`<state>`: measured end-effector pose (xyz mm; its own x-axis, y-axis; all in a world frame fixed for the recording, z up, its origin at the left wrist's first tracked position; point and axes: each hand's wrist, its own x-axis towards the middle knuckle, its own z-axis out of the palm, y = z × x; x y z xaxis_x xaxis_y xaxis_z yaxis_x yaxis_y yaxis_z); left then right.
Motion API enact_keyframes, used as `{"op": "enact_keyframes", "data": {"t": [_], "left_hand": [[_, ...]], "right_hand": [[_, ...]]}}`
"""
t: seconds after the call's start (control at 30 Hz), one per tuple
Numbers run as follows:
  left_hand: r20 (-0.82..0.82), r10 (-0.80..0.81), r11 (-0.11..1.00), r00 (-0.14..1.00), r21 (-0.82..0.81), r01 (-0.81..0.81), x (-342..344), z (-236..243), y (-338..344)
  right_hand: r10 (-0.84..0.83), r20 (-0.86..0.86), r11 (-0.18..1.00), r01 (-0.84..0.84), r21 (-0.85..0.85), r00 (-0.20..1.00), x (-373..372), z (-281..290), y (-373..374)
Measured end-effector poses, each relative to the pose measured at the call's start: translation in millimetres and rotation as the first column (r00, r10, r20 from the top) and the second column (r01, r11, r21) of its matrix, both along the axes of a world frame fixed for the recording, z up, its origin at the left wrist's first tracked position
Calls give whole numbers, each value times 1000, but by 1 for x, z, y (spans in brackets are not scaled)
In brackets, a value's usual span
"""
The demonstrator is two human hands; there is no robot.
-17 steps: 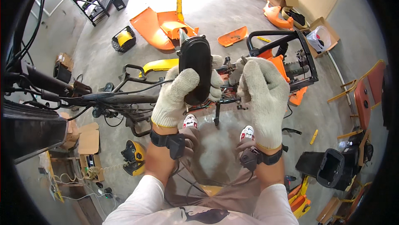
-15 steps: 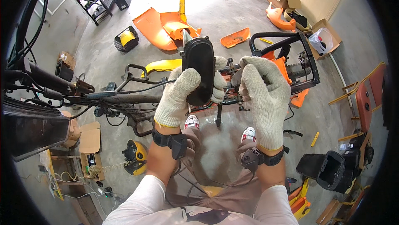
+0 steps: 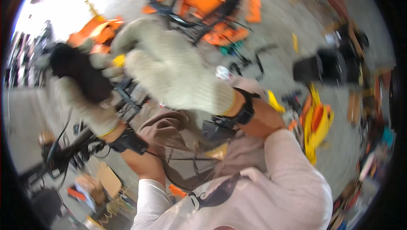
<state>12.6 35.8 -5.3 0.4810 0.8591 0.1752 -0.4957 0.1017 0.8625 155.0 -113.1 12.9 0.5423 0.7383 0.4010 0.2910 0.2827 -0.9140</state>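
Observation:
My left hand (image 3: 87,105), in a white knitted glove, grips a long black rounded part (image 3: 82,73) that looks like a casing. The thumb lies along its near side, and pale glove fingers show at its far edge. My right hand (image 3: 169,64), gloved the same way, is raised just to the right of that part. Its fingers are bent in toward the thumb; blur and the hand itself hide what is between them, if anything. Both wrists carry black strapped devices with cables.
A dark vehicle frame with orange panels (image 3: 201,1) stands ahead. Orange body parts (image 3: 99,30) lie at far left. A black bin (image 3: 326,66) and yellow panels (image 3: 316,124) are on the right. A dark bar with cables (image 3: 63,149) reaches in from the left.
The view has swung to the right and blurred. Both hands now appear further left, the right hand closer to the black part. The left hand keeps its hold.

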Motion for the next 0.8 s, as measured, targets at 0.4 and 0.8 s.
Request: {"op": "enact_keyframes", "data": {"t": [0.4, 0.8], "left_hand": [[-224, 80, 952, 971, 307, -8, 36, 14, -28], [25, 164, 936, 986, 313, -163, 35, 31, -50]], "right_hand": [[136, -988, 877, 474, 83, -78, 33, -129, -265], [-881, 143, 9, 319, -948, 451, 75, -432, -428]]}}
